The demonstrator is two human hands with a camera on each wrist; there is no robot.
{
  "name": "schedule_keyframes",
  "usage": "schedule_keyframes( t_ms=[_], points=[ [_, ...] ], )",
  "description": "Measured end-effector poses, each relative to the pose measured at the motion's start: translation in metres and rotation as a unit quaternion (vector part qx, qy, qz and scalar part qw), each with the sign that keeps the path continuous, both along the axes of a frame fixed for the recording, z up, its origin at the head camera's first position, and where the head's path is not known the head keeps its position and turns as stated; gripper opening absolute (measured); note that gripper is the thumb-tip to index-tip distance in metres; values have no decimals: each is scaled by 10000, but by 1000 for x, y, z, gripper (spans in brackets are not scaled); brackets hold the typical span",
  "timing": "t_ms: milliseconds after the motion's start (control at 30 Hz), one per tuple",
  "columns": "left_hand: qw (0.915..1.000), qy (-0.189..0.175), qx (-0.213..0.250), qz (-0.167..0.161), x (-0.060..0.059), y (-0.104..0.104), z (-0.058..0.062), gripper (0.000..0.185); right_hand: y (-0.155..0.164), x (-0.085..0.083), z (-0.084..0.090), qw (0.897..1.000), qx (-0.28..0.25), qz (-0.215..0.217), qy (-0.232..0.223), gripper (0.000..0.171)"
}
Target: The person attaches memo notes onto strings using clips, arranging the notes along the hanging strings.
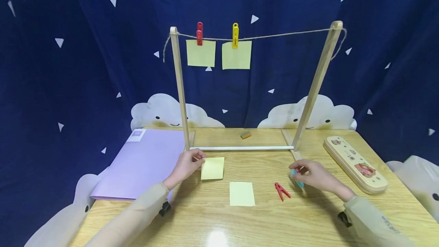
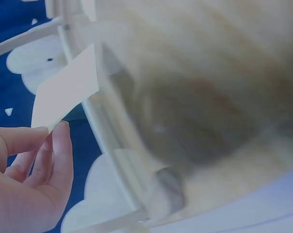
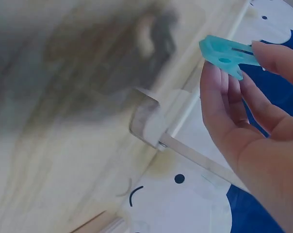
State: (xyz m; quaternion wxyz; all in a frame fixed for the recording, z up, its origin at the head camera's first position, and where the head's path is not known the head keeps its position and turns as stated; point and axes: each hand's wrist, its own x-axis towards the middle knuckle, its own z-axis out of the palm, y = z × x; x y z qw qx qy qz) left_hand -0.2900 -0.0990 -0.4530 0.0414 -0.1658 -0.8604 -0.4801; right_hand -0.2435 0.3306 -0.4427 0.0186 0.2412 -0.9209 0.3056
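Between thumb and fingers, my left hand (image 1: pixel 188 164) pinches a yellow sticky note (image 1: pixel 213 168) by its edge, near the foot of the frame's left post. The left wrist view shows that note (image 2: pixel 69 90) raised and tilted. My right hand (image 1: pixel 313 175) holds a turquoise clothespin (image 3: pixel 226 52), thumb on one side and fingers on the other, near the right post. On the table between the hands lie another yellow sticky note (image 1: pixel 242 194) and a red clothespin (image 1: pixel 282 191). Two notes hang from the string (image 1: pixel 284 34), one under a red clothespin (image 1: pixel 199 34), one under a yellow clothespin (image 1: pixel 235 36).
The wooden frame's left post (image 1: pixel 180 87) and right post (image 1: pixel 317 85) rise from the table, joined low by a white rod (image 1: pixel 241 148). A purple folder (image 1: pixel 144 167) lies left, a cream pencil case (image 1: pixel 354 164) right. A small orange block (image 1: pixel 245 135) sits behind the rod.
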Motion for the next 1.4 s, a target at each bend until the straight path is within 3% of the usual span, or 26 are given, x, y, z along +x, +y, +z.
schedule_keyframes(
  t_ms=[167, 367, 600, 800, 967, 1200, 1400],
  points=[
    [9997, 191, 99, 88, -7, 13, 23, 6, 4, -5, 11, 9995, -261, -179, -11, 17],
    [9988, 486, 80, -42, -13, 31, 54, 10, 2, -11, 27, 9969, -597, -384, -333, 22],
    [9956, 895, 123, -235, -23, 55, 90, 13, 3, -19, 60, 9965, -681, -429, -245, 24],
    [9905, 1071, 760, -398, -33, 80, 126, 13, -1, -28, 101, 9962, -696, -518, 53, 26],
    [9853, 1334, 1046, -221, -41, 98, 153, 11, -5, -36, 143, 9936, -858, -607, 416, 31],
    [9739, 1899, 1244, -53, -49, 118, 188, 11, -10, -42, 209, 9861, -935, -1173, 717, 33],
    [9668, 2095, 1460, 117, -55, 133, 214, 14, -17, -49, 255, 9837, -1108, -1098, 896, 33]
  ],
)
